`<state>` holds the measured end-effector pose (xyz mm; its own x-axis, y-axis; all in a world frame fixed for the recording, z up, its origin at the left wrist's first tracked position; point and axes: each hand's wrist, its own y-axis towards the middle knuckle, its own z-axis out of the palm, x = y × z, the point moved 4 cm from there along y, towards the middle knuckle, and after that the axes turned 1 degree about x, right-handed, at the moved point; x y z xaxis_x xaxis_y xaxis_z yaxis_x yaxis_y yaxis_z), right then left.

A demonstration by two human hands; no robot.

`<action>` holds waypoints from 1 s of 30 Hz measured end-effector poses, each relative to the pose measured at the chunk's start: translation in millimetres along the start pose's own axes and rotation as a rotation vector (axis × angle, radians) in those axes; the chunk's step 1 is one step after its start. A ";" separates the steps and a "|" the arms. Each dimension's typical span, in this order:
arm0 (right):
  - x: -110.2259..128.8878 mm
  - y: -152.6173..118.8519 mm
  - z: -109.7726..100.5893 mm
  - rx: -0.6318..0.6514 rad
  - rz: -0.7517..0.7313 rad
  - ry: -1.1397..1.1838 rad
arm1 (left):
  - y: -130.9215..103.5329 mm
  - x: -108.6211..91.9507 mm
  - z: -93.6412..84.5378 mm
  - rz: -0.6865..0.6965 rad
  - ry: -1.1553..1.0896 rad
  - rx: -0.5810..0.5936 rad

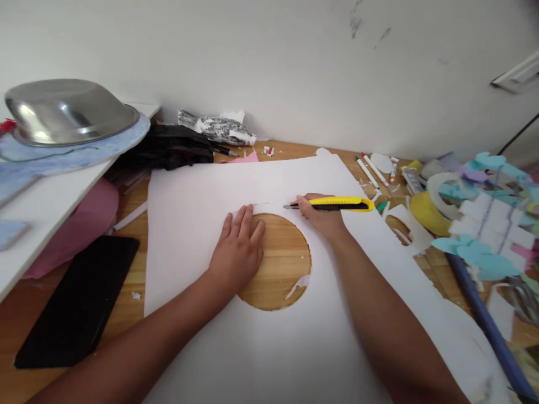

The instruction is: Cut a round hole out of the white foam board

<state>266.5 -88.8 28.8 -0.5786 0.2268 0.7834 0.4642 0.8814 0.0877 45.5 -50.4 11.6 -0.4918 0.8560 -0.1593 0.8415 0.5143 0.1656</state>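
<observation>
A large white sheet point(181, 235) lies on the wooden table, with a round hole cut in it that shows the wood. My left hand point(238, 249) rests flat at the hole's upper left edge, fingers stretched out and partly over the opening. Above the hole runs a thin curved line or slit in the sheet. My right hand point(322, 216) grips a yellow utility knife point(349, 203), its blade pointing left, just right of that line. Whether the blade touches the sheet I cannot tell. A curled white scrap point(298, 285) lies inside the hole.
At left, a steel bowl point(71, 112) sits upside down on a white shelf point(54, 219), above a black tablet-like slab point(80, 303). A black plastic bag point(168, 146) lies behind the sheet. Markers point(374, 171), paper scraps and paper crafts point(480, 224) crowd the right side.
</observation>
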 end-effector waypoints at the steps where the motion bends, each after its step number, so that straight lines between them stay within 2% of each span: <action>1: -0.3 -0.7 -0.5 -0.003 0.009 -0.005 | 0.1 0.0 0.3 0.001 0.001 0.002; 11: -4.5 -16.8 -6.8 -0.058 0.057 -0.012 | 0.1 0.0 -1.6 -0.013 -0.007 0.001; 30: -3.6 -30.5 -13.0 -0.087 0.024 -0.032 | 1.3 -2.7 -0.4 -0.014 0.011 0.004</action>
<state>263.1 -121.8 31.4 -0.5873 0.2614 0.7660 0.5334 0.8368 0.1233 47.9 -52.0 12.7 -0.5056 0.8494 -0.1511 0.8356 0.5257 0.1593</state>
